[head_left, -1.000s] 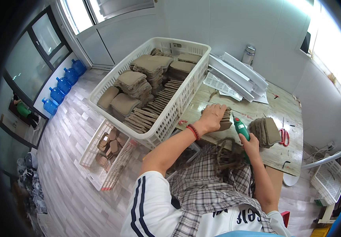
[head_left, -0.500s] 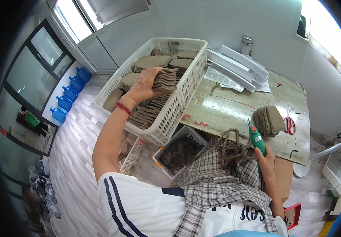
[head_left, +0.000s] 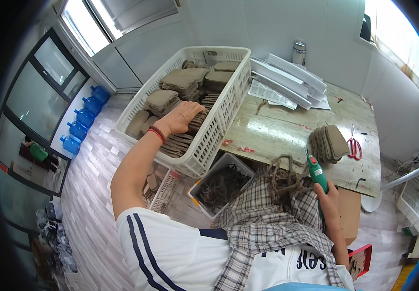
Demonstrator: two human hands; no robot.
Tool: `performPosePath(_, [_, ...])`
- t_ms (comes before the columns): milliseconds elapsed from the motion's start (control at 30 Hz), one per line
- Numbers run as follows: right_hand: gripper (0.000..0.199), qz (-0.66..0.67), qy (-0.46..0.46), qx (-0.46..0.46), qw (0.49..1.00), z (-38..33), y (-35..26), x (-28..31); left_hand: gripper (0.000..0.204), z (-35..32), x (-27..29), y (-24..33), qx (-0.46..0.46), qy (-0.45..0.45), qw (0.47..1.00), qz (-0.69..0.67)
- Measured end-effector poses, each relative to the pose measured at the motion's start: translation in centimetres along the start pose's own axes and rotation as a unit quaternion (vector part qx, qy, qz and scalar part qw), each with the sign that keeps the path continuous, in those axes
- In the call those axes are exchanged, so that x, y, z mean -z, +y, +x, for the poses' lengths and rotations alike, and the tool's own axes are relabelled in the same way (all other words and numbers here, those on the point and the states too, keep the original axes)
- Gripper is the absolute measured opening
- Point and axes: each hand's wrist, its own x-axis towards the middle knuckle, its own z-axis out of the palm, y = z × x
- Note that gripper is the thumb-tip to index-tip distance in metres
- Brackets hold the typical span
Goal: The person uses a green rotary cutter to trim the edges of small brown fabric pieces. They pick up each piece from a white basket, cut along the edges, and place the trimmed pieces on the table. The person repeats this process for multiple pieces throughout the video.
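My left hand (head_left: 183, 116) is down inside a white plastic basket (head_left: 210, 149), its fingers curled over a stack of brown fabric pads (head_left: 198, 120). Rows and piles of similar pads (head_left: 182, 77) fill the basket around it. In my right hand (head_left: 329, 198) is a slim green handheld power tool (head_left: 318, 177) with a red switch, its narrow tip pointing up and away. Just beyond the tip, another stack of brown pads (head_left: 329, 144) stands on the table. Loose brown trimmed strips (head_left: 287, 183) lie in my lap on a checked cloth.
Red-handled scissors (head_left: 354, 147) lie right of the table stack. White papers (head_left: 289, 80) and a metal flask (head_left: 298, 52) are at the back of the worn table (head_left: 267, 131). A bin of dark scraps (head_left: 223, 186) stands below the basket. Blue water bottles (head_left: 77, 131) line the left wall.
My left hand has lowered from above the basket, setting the lifted stack of pads down among the others. My right hand keeps the green tool in nearly the same place.
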Motion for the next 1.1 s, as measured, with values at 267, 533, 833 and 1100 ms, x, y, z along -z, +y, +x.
performPosePath(267, [0.032, -0.004, 0.001, -0.007, 1.0, -0.1, 0.6, 0.0, 0.065, -1.1, 0.5, 1.0, 0.012, -0.012, 0.999, -0.035])
performPosePath(533, [0.034, -0.012, -0.005, -0.007, 1.0, 0.0, 1.3, -0.3, 0.085, 0.1, 2.5, -1.4, 0.142, -0.168, 0.937, -0.272])
performPosePath(833, [0.035, -0.015, -0.005, -0.005, 1.0, -0.3, 1.2, -0.2, 0.039, 0.6, -4.6, -1.1, 0.223, 0.01, 0.965, -0.138])
performPosePath(1100, [0.03, -0.009, -0.001, -0.011, 1.0, -0.1, 1.4, -0.3, 0.044, -0.2, -5.2, -0.5, 0.183, 0.048, 0.972, -0.139])
